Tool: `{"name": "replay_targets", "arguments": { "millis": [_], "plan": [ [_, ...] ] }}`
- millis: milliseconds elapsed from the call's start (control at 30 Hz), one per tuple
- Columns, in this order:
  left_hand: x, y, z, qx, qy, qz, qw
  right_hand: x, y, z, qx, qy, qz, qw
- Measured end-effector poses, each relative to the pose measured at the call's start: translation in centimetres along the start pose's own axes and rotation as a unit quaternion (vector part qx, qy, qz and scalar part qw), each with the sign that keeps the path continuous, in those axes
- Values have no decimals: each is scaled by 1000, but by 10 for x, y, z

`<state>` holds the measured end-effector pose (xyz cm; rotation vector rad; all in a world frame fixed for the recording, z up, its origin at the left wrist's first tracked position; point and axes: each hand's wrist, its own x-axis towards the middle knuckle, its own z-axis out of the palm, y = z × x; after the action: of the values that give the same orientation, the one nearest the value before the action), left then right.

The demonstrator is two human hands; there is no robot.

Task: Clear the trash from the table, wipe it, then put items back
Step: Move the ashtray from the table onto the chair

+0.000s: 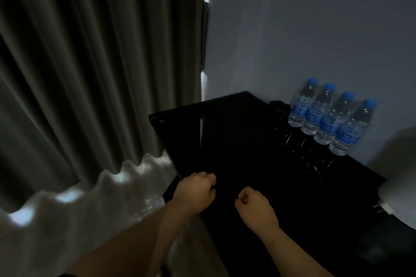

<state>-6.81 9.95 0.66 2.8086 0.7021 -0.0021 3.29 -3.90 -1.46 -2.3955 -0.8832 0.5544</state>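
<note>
Table (315, 198) v. dark; hands (194, 190) (255, 206) curled, held obj unclear.

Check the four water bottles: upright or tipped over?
Upright. All four water bottles stand on their bases in a row on the black table by the wall, blue caps on top.

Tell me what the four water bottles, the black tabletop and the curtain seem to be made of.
Water bottles: clear thin plastic, see-through with glinting highlights, and blue plastic caps.
Tabletop: black and glossy, as it mirrors the bottles; whether lacquer, laminate or glass, I cannot tell.
Curtain: grey fabric, matte, hanging in deep soft folds; it looks heavy.
</note>
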Motion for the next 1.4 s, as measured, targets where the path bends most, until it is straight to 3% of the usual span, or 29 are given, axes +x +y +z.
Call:
{"name": "replay_targets", "arguments": {
  "millis": [333,633,900,1233,1400],
  "plan": [
    [160,-102,-42,9,-42,155,987,142,-65,11,84,33,126,988],
    [269,-113,-55,29,-103,254,961,203,-65,-12,139,71,199,968],
    [353,-66,-38,36,-132,267,954,256,-10,-57,152,92,234,956],
    [444,18,-12,-80,-196,180,961,316,49,-107,142,94,301,938],
    [483,55,9,-91,-151,164,971,340,70,-119,74,99,340,932]
  ]
}}
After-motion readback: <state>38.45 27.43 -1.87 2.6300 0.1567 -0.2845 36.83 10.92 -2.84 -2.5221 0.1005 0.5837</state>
